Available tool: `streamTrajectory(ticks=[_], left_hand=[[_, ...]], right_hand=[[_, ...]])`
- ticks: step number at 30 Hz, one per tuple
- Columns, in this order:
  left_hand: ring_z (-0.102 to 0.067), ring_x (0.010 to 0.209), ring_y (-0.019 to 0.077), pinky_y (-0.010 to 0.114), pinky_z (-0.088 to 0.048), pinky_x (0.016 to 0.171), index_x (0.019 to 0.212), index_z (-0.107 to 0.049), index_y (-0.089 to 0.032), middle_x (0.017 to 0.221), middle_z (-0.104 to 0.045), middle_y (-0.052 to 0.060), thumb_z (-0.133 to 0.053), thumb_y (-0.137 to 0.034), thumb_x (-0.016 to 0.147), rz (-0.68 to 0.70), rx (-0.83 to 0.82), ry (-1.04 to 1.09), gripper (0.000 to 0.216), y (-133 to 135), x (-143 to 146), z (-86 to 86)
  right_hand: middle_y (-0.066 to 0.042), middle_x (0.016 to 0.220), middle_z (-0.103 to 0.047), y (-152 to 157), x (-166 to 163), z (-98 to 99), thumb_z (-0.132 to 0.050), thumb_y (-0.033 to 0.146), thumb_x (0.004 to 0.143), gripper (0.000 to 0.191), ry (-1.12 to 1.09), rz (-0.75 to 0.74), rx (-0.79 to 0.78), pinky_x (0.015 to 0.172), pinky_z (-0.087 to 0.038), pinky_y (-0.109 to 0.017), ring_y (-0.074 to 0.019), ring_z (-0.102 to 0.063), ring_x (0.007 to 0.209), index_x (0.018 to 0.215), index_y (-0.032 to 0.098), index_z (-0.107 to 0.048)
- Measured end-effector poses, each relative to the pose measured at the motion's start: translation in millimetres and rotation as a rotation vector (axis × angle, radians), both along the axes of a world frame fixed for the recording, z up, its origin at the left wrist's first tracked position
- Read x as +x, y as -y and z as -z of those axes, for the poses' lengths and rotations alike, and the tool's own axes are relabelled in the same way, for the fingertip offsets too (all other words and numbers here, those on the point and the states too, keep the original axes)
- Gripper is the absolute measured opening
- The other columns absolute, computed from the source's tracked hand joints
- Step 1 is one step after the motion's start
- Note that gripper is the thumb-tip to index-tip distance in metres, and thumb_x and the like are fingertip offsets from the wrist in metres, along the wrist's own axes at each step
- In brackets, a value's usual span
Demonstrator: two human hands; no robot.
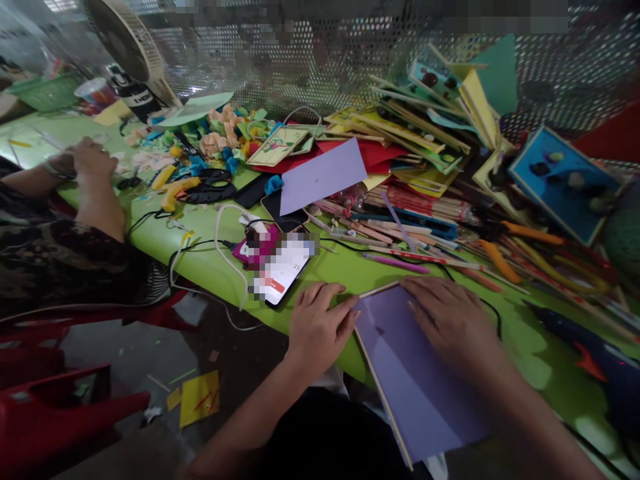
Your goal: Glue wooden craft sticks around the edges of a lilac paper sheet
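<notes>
A purple card (pixel 415 380) with thin wooden sticks along its left and top edges lies in front of me, its lower part jutting past the table edge. My left hand (pixel 320 327) is at its top left corner, fingers bent and the thumb and forefinger closed on the stick-lined edge. Across the card's upper right lies my right hand (pixel 453 320), fingers stretched out flat toward the top stick. A lit phone (pixel 285 270) rests just beyond my left hand. To the right is a dark blue glue gun (pixel 585 353) with an orange trigger.
Behind lie wooden sticks (pixel 380 233), another purple card (pixel 325 175), a pile of framed cards (pixel 415 127) and orange-handled pliers (pixel 505 257). White cable (pixel 217 247) hangs over the table edge. Another person's hands (pixel 93 160) rest at left, near a red chair (pixel 65 413).
</notes>
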State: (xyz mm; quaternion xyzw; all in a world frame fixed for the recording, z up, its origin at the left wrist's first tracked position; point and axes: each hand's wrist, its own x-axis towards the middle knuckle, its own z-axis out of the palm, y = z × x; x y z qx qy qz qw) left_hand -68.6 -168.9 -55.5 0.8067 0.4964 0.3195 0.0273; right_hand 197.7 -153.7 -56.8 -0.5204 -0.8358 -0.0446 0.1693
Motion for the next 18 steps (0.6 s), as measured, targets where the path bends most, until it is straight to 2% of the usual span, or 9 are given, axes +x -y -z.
streamTrajectory(ticks=[6, 11, 18], left_hand=[[-0.061, 0.111, 0.0267, 0.045, -0.051, 0.093, 0.117, -0.078, -0.027, 0.115, -0.074, 0.006, -0.065, -0.026, 0.101, 0.013, -0.049, 0.015, 0.021, 0, 0, 1.1], [-0.063, 0.108, 0.0261, 0.044, -0.051, 0.098, 0.111, -0.078, -0.023, 0.111, -0.074, 0.008, -0.063, -0.027, 0.102, -0.036, 0.017, 0.093, 0.018, 3, 0, 1.6], [-0.063, 0.106, 0.0239, 0.04, -0.052, 0.097, 0.103, -0.077, -0.021, 0.106, -0.074, 0.007, -0.062, -0.023, 0.101, -0.062, 0.038, 0.165, 0.015, 3, 0, 1.3]], right_hand=[[-0.013, 0.127, -0.077, 0, 1, 0.3, -0.043, 0.031, 0.106, 0.041, 0.053, -0.01, 0.041, 0.098, -0.053, -0.05, -0.0304, -0.068, 0.12, 0.135, 0.017, -0.068], [-0.013, 0.133, -0.076, 2, -1, -0.6, -0.044, 0.031, 0.106, 0.042, 0.046, -0.02, 0.05, 0.1, -0.051, -0.05, -0.0305, -0.067, 0.124, 0.14, 0.018, -0.066], [-0.01, 0.133, -0.076, 4, -11, -3.4, -0.046, 0.032, 0.106, 0.04, 0.06, -0.153, 0.033, 0.096, -0.049, -0.047, -0.0296, -0.068, 0.12, 0.138, 0.023, -0.069]])
